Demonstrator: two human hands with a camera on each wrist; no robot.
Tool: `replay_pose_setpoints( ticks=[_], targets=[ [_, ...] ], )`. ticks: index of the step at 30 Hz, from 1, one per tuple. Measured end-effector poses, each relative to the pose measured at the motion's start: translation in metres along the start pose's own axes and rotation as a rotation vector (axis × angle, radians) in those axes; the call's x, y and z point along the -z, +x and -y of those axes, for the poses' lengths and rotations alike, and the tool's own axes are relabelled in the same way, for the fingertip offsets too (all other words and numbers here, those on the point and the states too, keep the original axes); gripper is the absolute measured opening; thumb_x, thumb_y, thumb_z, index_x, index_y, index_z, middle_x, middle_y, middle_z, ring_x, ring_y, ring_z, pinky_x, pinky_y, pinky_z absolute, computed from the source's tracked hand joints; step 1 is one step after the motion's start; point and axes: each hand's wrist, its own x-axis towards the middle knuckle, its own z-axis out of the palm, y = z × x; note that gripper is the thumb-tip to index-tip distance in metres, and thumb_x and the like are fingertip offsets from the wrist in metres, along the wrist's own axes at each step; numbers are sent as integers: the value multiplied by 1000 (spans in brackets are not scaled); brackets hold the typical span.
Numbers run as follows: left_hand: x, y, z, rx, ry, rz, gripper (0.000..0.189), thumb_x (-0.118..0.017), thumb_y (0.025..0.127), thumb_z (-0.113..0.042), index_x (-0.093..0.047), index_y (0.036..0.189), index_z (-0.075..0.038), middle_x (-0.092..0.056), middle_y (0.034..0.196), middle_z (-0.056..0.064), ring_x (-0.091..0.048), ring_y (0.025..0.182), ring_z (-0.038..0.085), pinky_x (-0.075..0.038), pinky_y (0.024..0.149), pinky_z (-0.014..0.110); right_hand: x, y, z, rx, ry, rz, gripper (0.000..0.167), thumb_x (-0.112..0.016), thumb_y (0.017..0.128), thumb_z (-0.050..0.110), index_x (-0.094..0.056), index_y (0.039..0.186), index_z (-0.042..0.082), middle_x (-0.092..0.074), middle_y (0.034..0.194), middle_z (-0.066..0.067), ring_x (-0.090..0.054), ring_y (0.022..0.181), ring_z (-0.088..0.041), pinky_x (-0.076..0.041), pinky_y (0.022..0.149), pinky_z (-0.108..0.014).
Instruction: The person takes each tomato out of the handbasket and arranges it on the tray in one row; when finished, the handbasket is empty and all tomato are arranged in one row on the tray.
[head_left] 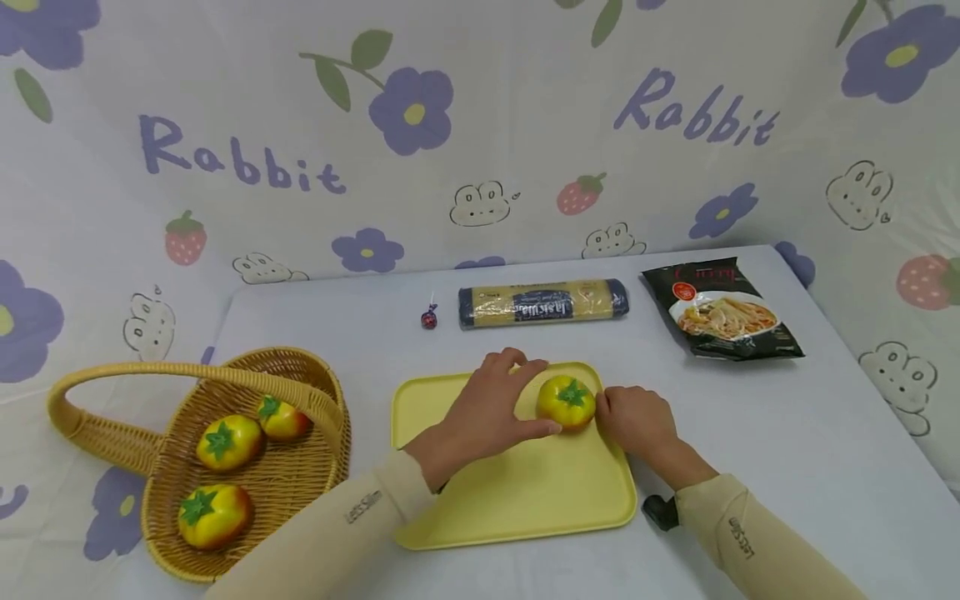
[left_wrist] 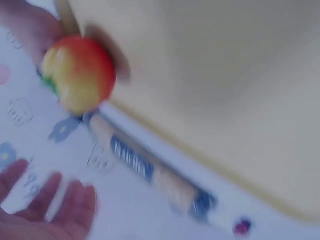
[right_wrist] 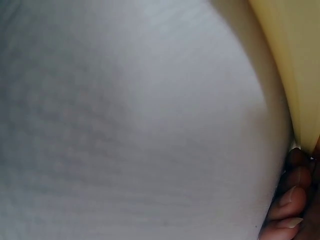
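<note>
A yellow-orange toy fruit (head_left: 566,402) with a green calyx sits on the far right part of the yellow tray (head_left: 517,500). My left hand (head_left: 487,412) lies on the tray just left of the fruit, thumb by its lower side. In the blurred left wrist view the fingers (left_wrist: 50,210) are straight and apart from the fruit (left_wrist: 77,72). My right hand (head_left: 637,421) is at the tray's right rim beside the fruit. In the right wrist view its fingers (right_wrist: 290,200) curl against the tray's edge (right_wrist: 295,60).
A wicker basket (head_left: 187,371) at the left holds three more toy fruits (head_left: 227,442). Behind the tray lie a lollipop (head_left: 429,317), a long noodle pack (head_left: 543,302) and a black food packet (head_left: 723,310). Patterned cloth walls stand around the table.
</note>
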Motion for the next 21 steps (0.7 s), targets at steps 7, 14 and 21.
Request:
replay_pose_setpoints(
  ticks=[7,14,21],
  targets=[
    [44,-85,53,-220,-102,-54,26,-65,91,-37,-67,108,-16,-63,101,-7,-59,92,7,-51,82,28,-1,-2,2,1,11,6,41,-34,101,29,-61,75,10,-51,60,-4,-49,56,-21,-39,51,-33],
    [67,-160,112,-308,-188,-305,22,-73,82,-5,-62,79,-25,-53,71,-16,-46,64,-3,-42,57,13,0,0,3,1,-5,-5,42,-33,101,29,-61,76,10,-53,62,-4,-49,57,-21,-40,52,-32],
    [79,-194,154,156,-143,-542,11,-66,88,-8,-64,78,-13,-55,67,-3,-49,61,6,-41,56,19,0,-2,6,-11,-3,-2,41,-33,100,29,-59,74,10,-50,60,-4,-48,56,-21,-38,52,-31]
  ],
)
